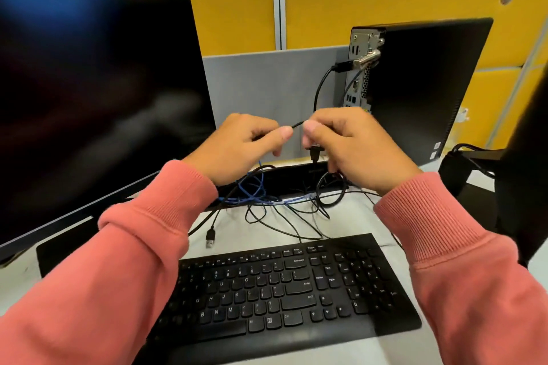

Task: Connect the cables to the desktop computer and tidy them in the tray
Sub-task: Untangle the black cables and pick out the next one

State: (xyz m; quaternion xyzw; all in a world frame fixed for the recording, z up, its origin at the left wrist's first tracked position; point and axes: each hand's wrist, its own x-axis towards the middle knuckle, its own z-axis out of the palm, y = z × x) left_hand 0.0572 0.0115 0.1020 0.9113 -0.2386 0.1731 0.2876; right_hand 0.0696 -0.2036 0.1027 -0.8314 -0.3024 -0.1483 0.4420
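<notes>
We held both hands up over the worktop (255,234), in front of the grey partition (267,83). Our left hand (240,148) pinched a thin black cable (298,124) between thumb and forefinger; our right hand (353,145) pinched the same cable just beside it, the short stretch between the two thumbs pulled straight. A black plug (315,152) hung down from under the right hand's fingers. The desktop computer (415,89) stood upright at the right rear of the worktop, its port panel turned towards us, with one black connector (344,67) already seated in it and its lead curving down behind the right hand. Below the hands lay a loose tangle of black cables and a blue cable (252,187), partly over the long black tray (296,178) at the back edge; whether any cable lay properly inside it we could not tell. A loose USB plug (210,238) rested on the worktop near the black keyboard (284,290). A dark monitor (95,104) stood at left. Pink sleeves (142,240) covered both forearms.
</notes>
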